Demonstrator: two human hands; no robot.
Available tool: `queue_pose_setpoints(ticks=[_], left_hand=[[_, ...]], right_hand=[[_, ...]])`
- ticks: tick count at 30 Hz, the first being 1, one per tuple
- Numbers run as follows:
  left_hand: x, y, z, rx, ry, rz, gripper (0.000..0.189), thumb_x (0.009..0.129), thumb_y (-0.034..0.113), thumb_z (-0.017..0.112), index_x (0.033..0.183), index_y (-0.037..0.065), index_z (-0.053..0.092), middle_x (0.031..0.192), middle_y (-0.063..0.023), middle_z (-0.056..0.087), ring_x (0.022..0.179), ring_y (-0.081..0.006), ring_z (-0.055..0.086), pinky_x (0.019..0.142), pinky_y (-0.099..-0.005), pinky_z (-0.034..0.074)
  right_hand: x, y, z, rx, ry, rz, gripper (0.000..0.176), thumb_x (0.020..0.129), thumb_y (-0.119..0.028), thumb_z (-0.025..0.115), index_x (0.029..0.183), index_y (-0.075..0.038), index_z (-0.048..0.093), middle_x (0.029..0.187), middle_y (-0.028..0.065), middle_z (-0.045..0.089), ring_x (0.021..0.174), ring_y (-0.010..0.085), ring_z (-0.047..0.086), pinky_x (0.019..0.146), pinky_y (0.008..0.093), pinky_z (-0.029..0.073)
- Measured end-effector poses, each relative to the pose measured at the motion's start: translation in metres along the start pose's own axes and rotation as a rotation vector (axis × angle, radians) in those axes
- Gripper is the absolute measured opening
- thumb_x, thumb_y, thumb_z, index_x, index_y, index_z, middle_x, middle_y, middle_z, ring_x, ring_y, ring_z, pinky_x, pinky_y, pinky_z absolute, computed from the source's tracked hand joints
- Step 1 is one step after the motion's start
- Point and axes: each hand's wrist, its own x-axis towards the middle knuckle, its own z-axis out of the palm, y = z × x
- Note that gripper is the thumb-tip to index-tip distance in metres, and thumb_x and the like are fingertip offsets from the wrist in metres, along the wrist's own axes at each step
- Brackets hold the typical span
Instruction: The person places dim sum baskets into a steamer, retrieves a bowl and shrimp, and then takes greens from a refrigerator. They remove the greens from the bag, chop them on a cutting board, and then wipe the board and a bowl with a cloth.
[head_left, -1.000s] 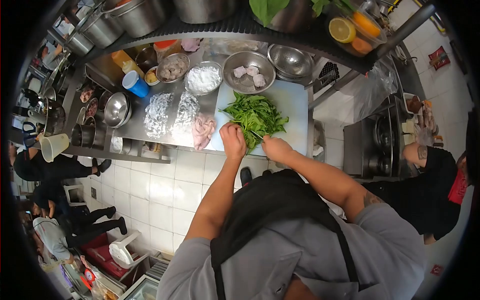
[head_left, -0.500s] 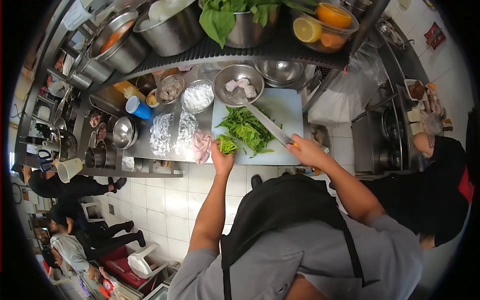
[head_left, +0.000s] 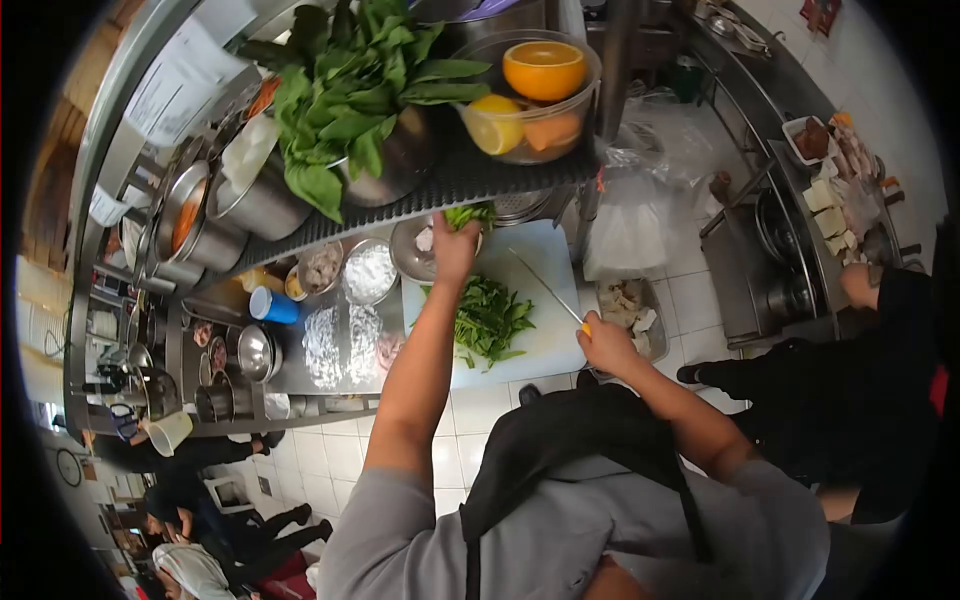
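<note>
My left hand [head_left: 457, 248] is closed on a small bunch of cut leafy greens [head_left: 472, 214], reaching past the back of the cutting board [head_left: 550, 345], beside a metal bowl [head_left: 402, 262]. A pale chunk shows in that bowl; my hand and forearm hide part of it. Gripped by its yellow handle in my right hand [head_left: 608, 345] is a long kitchen knife [head_left: 548, 285]. Its blade slants over the right side of the board, pointing away from me. A pile of chopped leafy greens [head_left: 490, 318] lies on the board between my forearm and the blade.
Left of the board are a bowl of white powder [head_left: 370, 272], crumpled foil [head_left: 322, 348] and a blue-lidded container [head_left: 274, 305]. An overhead shelf [head_left: 480, 196] carries pots, leafy greens and a tub of citrus [head_left: 545, 75]. A person in black [head_left: 850, 370] stands at the right counter.
My left hand has moved from the board's front left to its far edge, carrying the greens. The knife has swung away from the bowl and stays in my right hand. The camera view has shifted.
</note>
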Motion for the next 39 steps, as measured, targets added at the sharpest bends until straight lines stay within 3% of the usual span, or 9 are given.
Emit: queue_pose_setpoints(ticks=[3, 6, 12, 16, 21, 26, 28, 34, 39], left_hand=[[0.082, -0.084, 0.034, 0.983, -0.18, 0.333, 0.05, 0.076, 0.018, 0.07, 0.124, 0.007, 0.059, 0.123, -0.0172, 0.062, 0.113, -0.0366, 0.058, 0.099, -0.0431, 0.042], [0.099, -0.096, 0.053, 1.105, -0.274, 0.45, 0.046, 0.079, 0.024, 0.069, 0.121, 0.008, 0.061, 0.126, -0.0191, 0.06, 0.119, -0.0364, 0.053, 0.103, -0.0441, 0.039], [0.009, -0.013, 0.039, 0.858, -0.172, 0.389, 0.025, 0.083, 0.018, 0.064, 0.103, 0.003, 0.067, 0.099, -0.0174, 0.068, 0.095, -0.0387, 0.063, 0.086, -0.044, 0.049], [-0.099, -0.011, -0.057, 0.583, 0.091, 0.185, 0.015, 0.086, 0.014, 0.064, 0.092, 0.002, 0.067, 0.083, -0.0131, 0.068, 0.077, -0.025, 0.065, 0.074, -0.0366, 0.051], [-0.091, -0.082, -0.179, 0.5, 0.106, -0.177, 0.047, 0.094, 0.033, 0.054, 0.124, -0.003, 0.056, 0.126, -0.0243, 0.058, 0.12, -0.0363, 0.052, 0.103, -0.0414, 0.038], [-0.09, -0.126, -0.149, 0.847, -0.186, -0.023, 0.068, 0.099, 0.047, 0.04, 0.142, -0.006, 0.036, 0.149, -0.0297, 0.031, 0.144, -0.0397, 0.018, 0.118, -0.0499, 0.007], [-0.112, -0.116, -0.127, 0.869, -0.271, 0.058, 0.057, 0.1, 0.036, 0.044, 0.141, -0.004, 0.04, 0.141, -0.0276, 0.043, 0.137, -0.0368, 0.034, 0.115, -0.0458, 0.021], [-0.135, -0.081, -0.083, -0.174, -0.12, -0.354, 0.041, 0.097, 0.013, 0.051, 0.135, -0.004, 0.047, 0.119, -0.0115, 0.06, 0.105, -0.0177, 0.055, 0.092, -0.0279, 0.044], [-0.114, -0.028, -0.055, -0.019, -0.141, -0.303, 0.029, 0.095, 0.012, 0.049, 0.119, -0.002, 0.057, 0.108, -0.0091, 0.062, 0.098, -0.0179, 0.058, 0.087, -0.0305, 0.046]], right_hand=[[0.012, -0.007, 0.01, -0.022, 0.036, 0.045, 0.034, 0.091, -0.024, 0.056, 0.11, 0.003, 0.045, 0.101, 0.0252, 0.06, 0.086, 0.0431, 0.064, 0.074, 0.0515, 0.051], [0.023, -0.016, 0.023, -0.072, 0.166, 0.025, 0.033, 0.091, -0.022, 0.057, 0.111, 0.002, 0.046, 0.103, 0.025, 0.058, 0.091, 0.0418, 0.062, 0.078, 0.0497, 0.051], [0.047, -0.027, 0.053, -0.204, 0.207, 0.063, 0.036, 0.088, -0.019, 0.061, 0.116, 0.0, 0.047, 0.107, 0.0223, 0.054, 0.098, 0.0378, 0.059, 0.081, 0.0464, 0.05], [0.035, -0.043, 0.043, -0.25, 0.316, 0.021, 0.047, 0.083, -0.022, 0.068, 0.123, -0.002, 0.05, 0.111, 0.0199, 0.052, 0.104, 0.0373, 0.053, 0.089, 0.0476, 0.045], [0.022, -0.09, 0.067, 0.365, 0.241, -0.079, 0.069, 0.081, -0.033, 0.073, 0.134, 0.001, 0.043, 0.139, 0.0264, 0.04, 0.131, 0.045, 0.035, 0.109, 0.0507, 0.03], [0.071, -0.147, 0.132, 0.406, 0.517, -0.038, 0.071, 0.082, -0.033, 0.071, 0.138, -0.002, 0.041, 0.141, 0.027, 0.039, 0.132, 0.0438, 0.035, 0.11, 0.0502, 0.028], [0.089, -0.151, 0.157, 0.388, 0.578, -0.058, 0.064, 0.082, -0.029, 0.07, 0.135, -0.002, 0.046, 0.138, 0.0265, 0.042, 0.13, 0.0433, 0.038, 0.109, 0.0494, 0.03], [0.085, -0.141, 0.154, 0.833, 0.683, -0.1, 0.047, 0.082, -0.02, 0.066, 0.123, 0.001, 0.055, 0.124, 0.0246, 0.054, 0.119, 0.0399, 0.05, 0.101, 0.0439, 0.039], [0.08, -0.149, 0.105, 0.991, 0.682, -0.046, 0.045, 0.082, -0.016, 0.066, 0.121, 0.003, 0.055, 0.12, 0.0214, 0.057, 0.111, 0.0316, 0.057, 0.095, 0.0367, 0.044]])
